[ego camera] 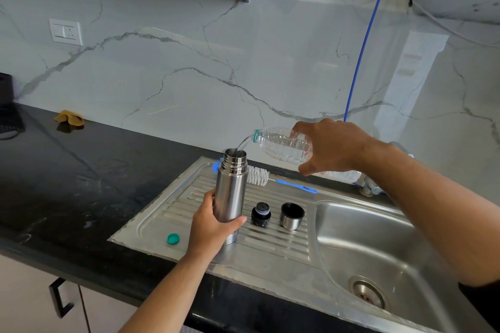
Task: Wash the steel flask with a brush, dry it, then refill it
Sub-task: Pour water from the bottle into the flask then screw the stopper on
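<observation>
The steel flask (230, 194) stands upright on the ribbed drainboard (273, 240) of the sink unit, set into the black worktop (67, 184). Its long axis is vertical, and the open threaded mouth points up. The left hand (212, 227) grasps the lower body of the flask, fingers behind it and thumb across the front; this grip is clenched on the flask.

The right hand (331, 146) holds a clear plastic bottle (284, 144) above and to the right of the flask. This grip is clenched on the bottle's rear half. The bottle's long axis is close to horizontal, tilted slightly neck-down, and the neck with its teal ring points left toward the flask mouth. A thin stream of water (242, 143) arcs from the bottle neck down into the flask opening.

Behind the flask, a bottle brush (259, 176) lies flat on the drainboard, its white bristle head partly hidden by the flask and its blue handle running to the right. Just right of the flask stand the black stopper (261, 214) and, beside it, the steel cup lid (292, 216), open side up. A teal bottle cap (173, 238) lies near the front left corner of the drainboard. The sink basin (378, 249) is to the right. A yellow cloth (69, 117) lies on the worktop at far left, against the marble wall.
</observation>
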`<state>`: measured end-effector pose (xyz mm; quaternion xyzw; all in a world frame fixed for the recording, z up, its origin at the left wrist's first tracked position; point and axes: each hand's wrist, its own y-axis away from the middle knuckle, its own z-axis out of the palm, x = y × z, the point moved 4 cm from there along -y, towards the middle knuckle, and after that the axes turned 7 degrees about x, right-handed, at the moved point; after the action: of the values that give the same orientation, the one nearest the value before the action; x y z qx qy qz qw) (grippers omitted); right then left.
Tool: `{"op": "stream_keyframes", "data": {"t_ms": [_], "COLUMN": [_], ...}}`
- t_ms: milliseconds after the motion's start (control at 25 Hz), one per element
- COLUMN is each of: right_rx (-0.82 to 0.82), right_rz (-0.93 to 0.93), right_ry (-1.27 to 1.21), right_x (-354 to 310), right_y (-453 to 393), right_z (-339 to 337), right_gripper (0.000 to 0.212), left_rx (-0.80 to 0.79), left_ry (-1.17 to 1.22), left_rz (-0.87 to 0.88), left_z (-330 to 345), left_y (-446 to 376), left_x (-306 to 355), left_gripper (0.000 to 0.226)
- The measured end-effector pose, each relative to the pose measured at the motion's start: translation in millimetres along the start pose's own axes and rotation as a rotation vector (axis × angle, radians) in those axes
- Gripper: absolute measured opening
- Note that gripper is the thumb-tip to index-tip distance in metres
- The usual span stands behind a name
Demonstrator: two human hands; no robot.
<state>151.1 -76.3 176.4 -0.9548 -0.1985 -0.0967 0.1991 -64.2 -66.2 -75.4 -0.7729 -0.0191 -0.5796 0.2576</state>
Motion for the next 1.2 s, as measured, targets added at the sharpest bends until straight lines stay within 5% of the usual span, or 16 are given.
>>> {"op": "stream_keyframes", "data": {"t_ms": [1200], "right_rx": [0.011], "right_rz": [-0.04], "right_ry": [0.057], "right_x": [-5], "right_y": [0], "right_z": [-13], "right_gripper": [0.084], "left_rx": [-0.007], "left_ry": [0.004], "left_rz": [-0.008], "left_z": [1], "left_y": [-1], "left_x": [0], "left_gripper": [0.081]}}
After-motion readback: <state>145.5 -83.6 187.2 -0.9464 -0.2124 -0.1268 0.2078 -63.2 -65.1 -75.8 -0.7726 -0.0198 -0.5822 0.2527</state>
